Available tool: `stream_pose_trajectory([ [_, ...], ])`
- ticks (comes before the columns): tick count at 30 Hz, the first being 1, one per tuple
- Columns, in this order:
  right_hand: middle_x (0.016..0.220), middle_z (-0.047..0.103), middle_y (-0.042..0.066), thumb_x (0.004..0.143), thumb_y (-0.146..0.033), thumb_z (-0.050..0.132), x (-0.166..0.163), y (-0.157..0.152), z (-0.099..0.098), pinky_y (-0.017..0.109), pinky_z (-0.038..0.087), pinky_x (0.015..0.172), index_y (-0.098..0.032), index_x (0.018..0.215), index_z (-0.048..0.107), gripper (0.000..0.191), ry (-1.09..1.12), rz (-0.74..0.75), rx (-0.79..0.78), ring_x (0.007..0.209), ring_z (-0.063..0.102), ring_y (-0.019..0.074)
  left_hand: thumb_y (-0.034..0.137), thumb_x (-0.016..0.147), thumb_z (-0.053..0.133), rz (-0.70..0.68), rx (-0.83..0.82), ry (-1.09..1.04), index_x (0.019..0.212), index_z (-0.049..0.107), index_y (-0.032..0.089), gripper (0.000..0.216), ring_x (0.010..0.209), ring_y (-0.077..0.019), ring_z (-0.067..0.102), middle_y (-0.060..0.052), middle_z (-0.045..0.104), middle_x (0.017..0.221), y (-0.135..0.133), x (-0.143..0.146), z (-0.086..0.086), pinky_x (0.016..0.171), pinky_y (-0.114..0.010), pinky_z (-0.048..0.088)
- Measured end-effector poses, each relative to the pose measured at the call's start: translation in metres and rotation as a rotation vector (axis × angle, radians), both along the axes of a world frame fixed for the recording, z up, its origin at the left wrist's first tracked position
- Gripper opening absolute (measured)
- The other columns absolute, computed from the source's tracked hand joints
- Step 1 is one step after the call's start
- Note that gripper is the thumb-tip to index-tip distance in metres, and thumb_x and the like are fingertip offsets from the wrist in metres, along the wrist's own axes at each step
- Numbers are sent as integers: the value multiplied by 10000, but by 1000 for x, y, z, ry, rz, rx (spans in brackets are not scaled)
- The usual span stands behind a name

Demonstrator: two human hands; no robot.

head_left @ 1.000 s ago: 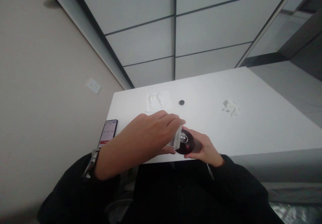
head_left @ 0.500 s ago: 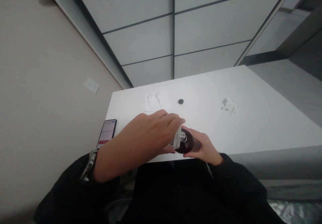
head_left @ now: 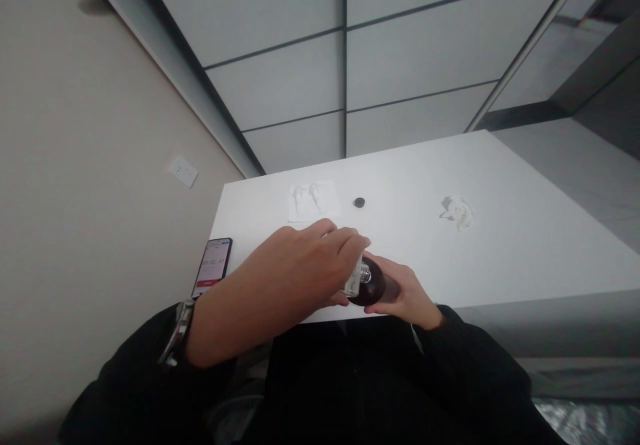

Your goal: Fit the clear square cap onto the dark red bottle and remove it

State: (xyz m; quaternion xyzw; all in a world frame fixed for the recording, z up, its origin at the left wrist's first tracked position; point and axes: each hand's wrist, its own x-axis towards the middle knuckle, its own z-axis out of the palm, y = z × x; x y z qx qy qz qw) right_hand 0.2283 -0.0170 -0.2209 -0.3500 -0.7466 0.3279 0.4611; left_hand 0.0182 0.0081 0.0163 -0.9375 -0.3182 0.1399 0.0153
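My right hand (head_left: 405,295) is wrapped round a small dark red bottle (head_left: 376,287) held at the near edge of the white table (head_left: 500,258). The bottle's metal neck points left. My left hand (head_left: 295,275) reaches across from the left, its fingers closed on a clear cap (head_left: 353,280) at the bottle's neck. Whether the cap is on the neck or just off it is hidden by my fingers. A watch (head_left: 175,333) sits on my left wrist.
A phone (head_left: 213,266) with a lit screen lies at the table's left near corner. Farther back lie a white cloth (head_left: 310,200), a small black round thing (head_left: 359,202) and a crumpled white tissue (head_left: 457,210). A wall with a socket (head_left: 183,170) stands on the left.
Hardly anything moved. My left hand's fingers have shifted slightly at the cap, and the view has drifted a little.
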Motion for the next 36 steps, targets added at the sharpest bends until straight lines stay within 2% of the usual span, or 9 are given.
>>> stream_pose_trajectory([
  [17, 1435, 703, 116, 754, -603, 892, -1, 0, -7, 516, 579, 1083, -292, 1567, 507, 951, -24, -14, 1, 1266, 712, 351, 402, 894, 850, -22, 24, 43, 1294, 588, 185, 526, 1117, -244, 692, -85, 721, 1285, -1, 4, 3, 652, -286, 526],
  [29, 1480, 672, 108, 747, -557, 915, 0, 0, -9, 529, 567, 1108, -303, 1593, 475, 987, -27, -9, -3, 1298, 691, 353, 307, 972, 755, -6, 13, 61, 1280, 593, 170, 374, 1060, -248, 701, -83, 725, 1221, -2, 6, 3, 620, -309, 518],
  [36, 1463, 684, 112, 756, -592, 897, 0, 0, -10, 530, 566, 1104, -296, 1578, 493, 963, -15, -15, 5, 1290, 697, 353, 221, 1052, 603, 15, -1, 94, 1257, 605, 172, 211, 1029, -242, 707, -83, 730, 1193, -1, 10, 9, 619, -308, 509],
])
